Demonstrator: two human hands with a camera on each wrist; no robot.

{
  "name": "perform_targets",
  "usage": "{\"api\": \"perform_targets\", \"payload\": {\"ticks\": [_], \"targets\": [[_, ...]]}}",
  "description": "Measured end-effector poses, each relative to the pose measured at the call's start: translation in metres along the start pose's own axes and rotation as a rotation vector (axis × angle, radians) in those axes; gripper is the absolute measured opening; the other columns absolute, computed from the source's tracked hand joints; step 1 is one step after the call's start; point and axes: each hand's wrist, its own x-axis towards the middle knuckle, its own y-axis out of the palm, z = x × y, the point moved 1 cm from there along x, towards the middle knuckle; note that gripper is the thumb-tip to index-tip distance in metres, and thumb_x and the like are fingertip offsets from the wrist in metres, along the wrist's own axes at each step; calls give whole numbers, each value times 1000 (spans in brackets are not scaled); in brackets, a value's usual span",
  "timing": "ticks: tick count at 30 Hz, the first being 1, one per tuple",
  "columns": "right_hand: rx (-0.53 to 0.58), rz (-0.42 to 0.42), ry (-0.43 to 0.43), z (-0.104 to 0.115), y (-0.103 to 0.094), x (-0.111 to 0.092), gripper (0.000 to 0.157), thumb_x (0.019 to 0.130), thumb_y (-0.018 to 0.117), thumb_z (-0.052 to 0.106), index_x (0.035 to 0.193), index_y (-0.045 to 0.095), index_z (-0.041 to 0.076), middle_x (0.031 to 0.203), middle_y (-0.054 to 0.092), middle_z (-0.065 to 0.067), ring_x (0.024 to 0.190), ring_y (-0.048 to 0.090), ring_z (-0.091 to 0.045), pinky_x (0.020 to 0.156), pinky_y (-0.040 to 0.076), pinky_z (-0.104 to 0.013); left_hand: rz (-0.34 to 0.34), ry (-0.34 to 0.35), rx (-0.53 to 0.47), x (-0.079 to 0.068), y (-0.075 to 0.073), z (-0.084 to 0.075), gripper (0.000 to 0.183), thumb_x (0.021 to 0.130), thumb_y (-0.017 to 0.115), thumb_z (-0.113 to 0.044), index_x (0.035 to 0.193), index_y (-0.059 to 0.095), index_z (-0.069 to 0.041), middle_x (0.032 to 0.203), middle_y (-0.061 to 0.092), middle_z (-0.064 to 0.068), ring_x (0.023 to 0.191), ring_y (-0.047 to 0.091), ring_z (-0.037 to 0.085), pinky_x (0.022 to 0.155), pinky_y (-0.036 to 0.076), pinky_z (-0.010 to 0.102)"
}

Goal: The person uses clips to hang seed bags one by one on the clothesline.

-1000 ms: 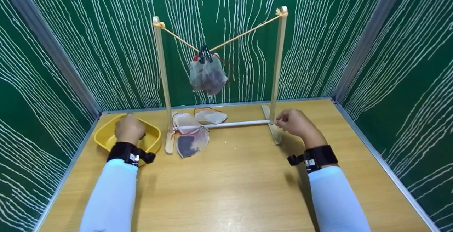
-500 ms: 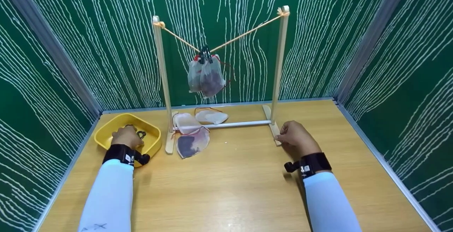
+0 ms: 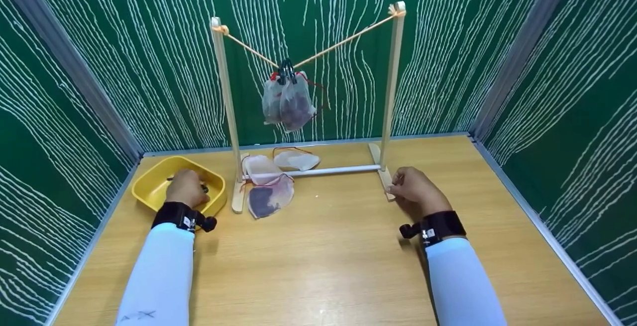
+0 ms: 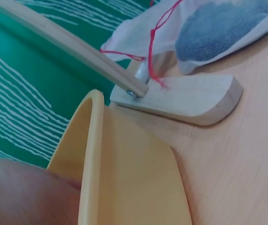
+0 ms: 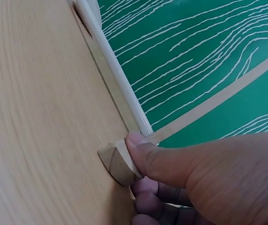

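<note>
While only the head view shows dark items (image 3: pixel 204 188) in the yellow bin (image 3: pixel 151 185) beside the left hand (image 3: pixel 186 188), whose grip cannot be determined, the right wrist view details the right hand (image 5: pixel 204 173), thumb and fingers clamped on the wooden foot (image 5: pixel 117 163); the bin surrounds the left hand; the stand (image 3: pixel 343 170) lies between both hands

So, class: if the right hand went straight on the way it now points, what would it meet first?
Most likely the wooden foot of the stand, whose near end the right hand grips; beyond that, depth is unclear.
</note>
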Motion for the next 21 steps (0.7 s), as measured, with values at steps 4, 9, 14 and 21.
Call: {"api": "perform_targets", "payload": {"ticks": [4,9,14,21], "targets": [[-2,7,13,1,-1,0,18,109,77,19,112,65,5,100,67,-9,88,64,-23,74,55,-32,60,28,-31,-2,0,-8,34,94,84,-1,126,79,8,126,74,26,112,61,41,114,50,59],[12,21,31,1,-2,0,17,109,77,18,113,66,6,100,68,-10,89,65,-24,75,57,-32,70,47,-10,6,4,-3,28,95,83,0,122,79,7,119,74,25,110,64,43,109,52,59],[27,19,20,-1,-2,3,20,108,79,18,112,65,5,99,69,-11,85,67,-23,71,59,-32,47,87,120,13,2,6,16,87,91,-7,85,76,-2,89,71,15,92,66,39,83,56,51],[28,17,1,-4,-1,4,21,107,80,17,111,63,5,100,69,-10,85,67,-21,70,58,-31,165,129,81,9,-4,9,22,85,67,12,74,71,-6,70,60,4,68,55,24,58,39,33]]}}
